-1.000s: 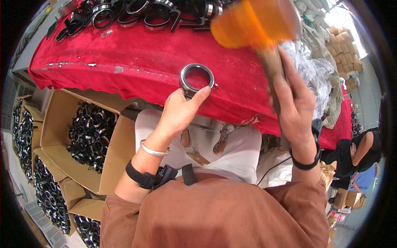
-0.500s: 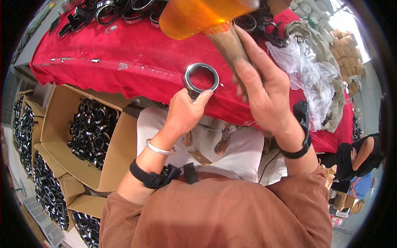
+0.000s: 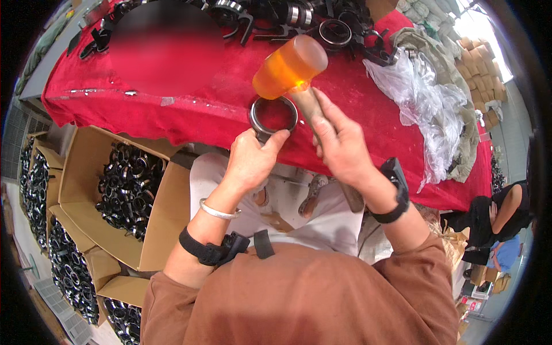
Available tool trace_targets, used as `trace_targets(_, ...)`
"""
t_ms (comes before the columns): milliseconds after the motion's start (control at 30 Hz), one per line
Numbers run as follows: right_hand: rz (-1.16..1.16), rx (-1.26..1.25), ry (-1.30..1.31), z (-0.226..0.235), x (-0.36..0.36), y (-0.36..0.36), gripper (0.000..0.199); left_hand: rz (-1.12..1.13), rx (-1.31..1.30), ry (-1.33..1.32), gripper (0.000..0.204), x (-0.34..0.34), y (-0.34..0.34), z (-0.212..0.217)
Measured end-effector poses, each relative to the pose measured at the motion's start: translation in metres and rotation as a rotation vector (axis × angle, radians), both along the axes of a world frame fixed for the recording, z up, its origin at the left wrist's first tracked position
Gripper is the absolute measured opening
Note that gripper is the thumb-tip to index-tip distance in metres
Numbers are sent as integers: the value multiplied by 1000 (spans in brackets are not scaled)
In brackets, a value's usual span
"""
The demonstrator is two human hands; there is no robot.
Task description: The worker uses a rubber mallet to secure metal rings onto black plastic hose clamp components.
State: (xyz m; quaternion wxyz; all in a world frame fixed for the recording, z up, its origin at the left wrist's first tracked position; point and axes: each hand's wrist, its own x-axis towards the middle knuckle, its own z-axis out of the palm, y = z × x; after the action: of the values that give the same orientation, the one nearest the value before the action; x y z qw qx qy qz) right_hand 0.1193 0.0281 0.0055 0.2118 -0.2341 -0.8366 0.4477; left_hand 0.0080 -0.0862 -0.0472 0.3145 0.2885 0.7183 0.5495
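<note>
My left hand (image 3: 253, 156) grips a dark ring-shaped part (image 3: 253, 118) by its lower side, holding it at the front edge of the red-covered table. Through its round opening the red cloth shows. My right hand (image 3: 342, 144) is wrapped round the wooden handle of a mallet (image 3: 286, 68) with a translucent orange head. The mallet head is tilted just above the far rim of the ring; whether the two touch I cannot tell. The handle's lower end sticks out below my right hand.
More black and silver ring parts (image 3: 335, 34) lie along the table's far side. Clear plastic bags (image 3: 428, 115) are heaped at the right. A cardboard box (image 3: 152, 230) of such parts stands at left, with more boxes beyond. A person in black (image 3: 497, 215) is at far right.
The mallet has come down from high above the table to beside the ring, and my right hand has lowered with it. My left hand and the ring have shifted slightly left.
</note>
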Motion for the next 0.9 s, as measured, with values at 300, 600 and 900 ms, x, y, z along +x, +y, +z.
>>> trace_targets(300, -112, -292, -17, 2, 31, -2, 44, 56, 122, -10, 29, 6, 9, -11)
trace_targets(600, -108, 799, -33, 6, 66, 53, 49, 80, 20, -64, 29, 2, 0, -15)
trace_targets(900, -259, 1085, -161, -29, 83, 129, 38, 61, 11, -7, 38, 5, 7, -18)
